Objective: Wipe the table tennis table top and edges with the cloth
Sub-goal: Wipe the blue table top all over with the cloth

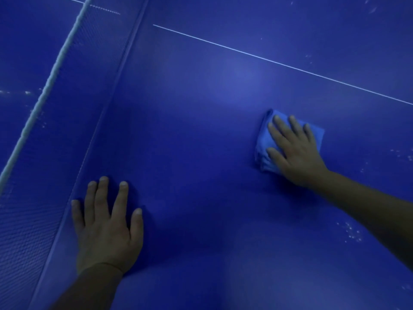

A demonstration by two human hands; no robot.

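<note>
**padlurker:** Looking at that moment, where was the cloth [266, 139] relative to the net [40, 104]? And how was it being held?

**spinnyjim:** It sat well away from the net, on the near side of the white line [268, 60] that ran off from the net. The cloth was folded into a small blue pad lying flat on the table [190, 130]. The right hand [295, 151] was spread over it, fingers straight and a bit fanned, palm pressing down. No pinch, no curl round it. The left hand [107, 224] lay flat on the bare top just beside the net, fingers splayed, holding nothing. I'd guess it was bracing the lean.

**padlurker:** So how would that cloth handle?

**spinnyjim:** Soft and light, I reckoned, floppy enough to bunch up; its net-side edge had already rumpled. The tabletop looked smooth, so it'd slide easily under a flat palm. For the edges I'd have gripped the folded pad between thumb and fingers so it wrapped over the rim. There were pale specks on the top further from the net than the cloth, so plenty seemed left to wipe.
</note>
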